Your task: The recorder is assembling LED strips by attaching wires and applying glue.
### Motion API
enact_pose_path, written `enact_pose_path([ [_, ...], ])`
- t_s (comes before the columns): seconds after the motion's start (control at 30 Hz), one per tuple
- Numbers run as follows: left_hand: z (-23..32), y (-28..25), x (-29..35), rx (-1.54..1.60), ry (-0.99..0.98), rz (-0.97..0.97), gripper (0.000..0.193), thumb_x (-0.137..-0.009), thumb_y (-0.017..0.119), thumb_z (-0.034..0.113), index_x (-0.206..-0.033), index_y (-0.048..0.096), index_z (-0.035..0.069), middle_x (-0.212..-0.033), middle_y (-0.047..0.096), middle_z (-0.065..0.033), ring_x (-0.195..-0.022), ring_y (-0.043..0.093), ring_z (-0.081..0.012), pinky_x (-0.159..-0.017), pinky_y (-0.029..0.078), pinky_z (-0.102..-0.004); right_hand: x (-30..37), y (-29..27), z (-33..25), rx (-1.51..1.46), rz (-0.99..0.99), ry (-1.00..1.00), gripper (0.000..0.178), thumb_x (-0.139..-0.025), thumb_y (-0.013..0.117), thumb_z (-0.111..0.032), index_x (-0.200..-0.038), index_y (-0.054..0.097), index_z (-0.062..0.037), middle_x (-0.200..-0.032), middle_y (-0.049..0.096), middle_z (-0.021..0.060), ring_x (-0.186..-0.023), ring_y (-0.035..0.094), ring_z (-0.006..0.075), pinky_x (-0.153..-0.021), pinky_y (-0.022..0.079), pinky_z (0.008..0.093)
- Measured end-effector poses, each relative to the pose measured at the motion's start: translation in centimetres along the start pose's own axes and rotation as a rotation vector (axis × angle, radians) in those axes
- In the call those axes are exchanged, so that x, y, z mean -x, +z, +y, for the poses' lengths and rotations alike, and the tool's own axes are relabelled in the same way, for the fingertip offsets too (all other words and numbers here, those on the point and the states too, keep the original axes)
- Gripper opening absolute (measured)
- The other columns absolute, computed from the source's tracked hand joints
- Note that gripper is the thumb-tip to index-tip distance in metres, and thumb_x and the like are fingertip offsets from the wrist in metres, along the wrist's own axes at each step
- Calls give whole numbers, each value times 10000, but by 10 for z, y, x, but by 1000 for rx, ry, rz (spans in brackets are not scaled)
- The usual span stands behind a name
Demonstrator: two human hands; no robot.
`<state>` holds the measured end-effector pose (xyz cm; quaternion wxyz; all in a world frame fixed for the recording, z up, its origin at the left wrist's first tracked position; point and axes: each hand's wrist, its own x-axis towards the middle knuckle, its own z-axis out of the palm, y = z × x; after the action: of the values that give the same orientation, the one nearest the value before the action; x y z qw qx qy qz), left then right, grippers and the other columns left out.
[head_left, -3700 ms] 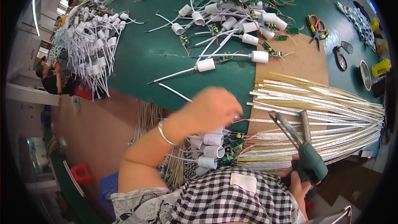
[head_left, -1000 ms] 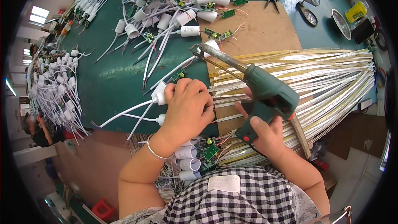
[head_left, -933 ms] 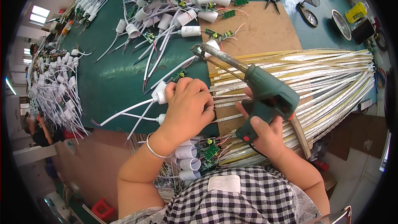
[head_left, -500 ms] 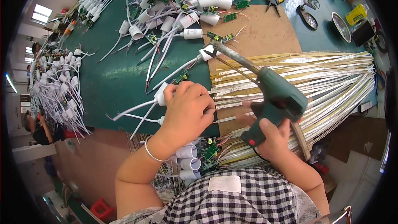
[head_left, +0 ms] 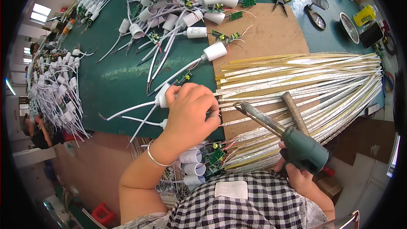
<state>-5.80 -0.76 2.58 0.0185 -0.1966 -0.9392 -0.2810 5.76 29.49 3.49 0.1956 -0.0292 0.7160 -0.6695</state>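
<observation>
Soldering gun [head_left: 306, 150] has swung down and rightward since the earlier frame, its tip now over the light strips [head_left: 339, 101]. Right hand [head_left: 300, 179] wraps the handle; left hand [head_left: 190, 110] curls over a white cap [head_left: 162, 95] left of the strips, exact grip hidden. Likely mid-soldering, between touches; next move calls for steady left fingers.

Beyond the checked apron [head_left: 263, 197], the left hand [head_left: 191, 110] arches with bent fingers, while the right hand [head_left: 299, 177] grips beside its right edge.
</observation>
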Motion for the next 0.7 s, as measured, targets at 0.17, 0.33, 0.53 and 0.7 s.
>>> enact_pose_path([
  [0.17,-3,6,-3,-78,22,1,108,-669,689,92,-722,600,125,-933,620,16,-1011,539,-218,-926,273,-432,-1,6,-4,-20,10,28,562,-837,486,-15,-1391,404,29,-1308,552,176,-708,655,210,-654,542,312],
  [0.33,-5,9,-4,-84,22,-32,106,-674,689,92,-725,603,126,-929,612,12,-1026,530,-224,-932,270,-436,-8,9,-8,30,-5,67,526,-848,505,-11,-1367,436,34,-1276,564,171,-724,652,211,-657,547,319],
  [0.53,-7,9,-3,-70,24,-26,108,-679,692,93,-727,601,127,-931,606,12,-1035,527,-229,-944,266,-439,-15,16,-13,96,88,80,263,-813,600,-1,-1074,613,31,-897,620,123,-709,627,241,-653,509,340],
  [0.7,-7,10,-2,-79,29,-34,112,-678,695,92,-726,600,128,-940,605,11,-1043,526,-229,-948,267,-443,-15,20,-9,99,139,82,239,-793,638,-18,-1029,646,22,-837,635,121,-693,608,276,-643,494,361],
])
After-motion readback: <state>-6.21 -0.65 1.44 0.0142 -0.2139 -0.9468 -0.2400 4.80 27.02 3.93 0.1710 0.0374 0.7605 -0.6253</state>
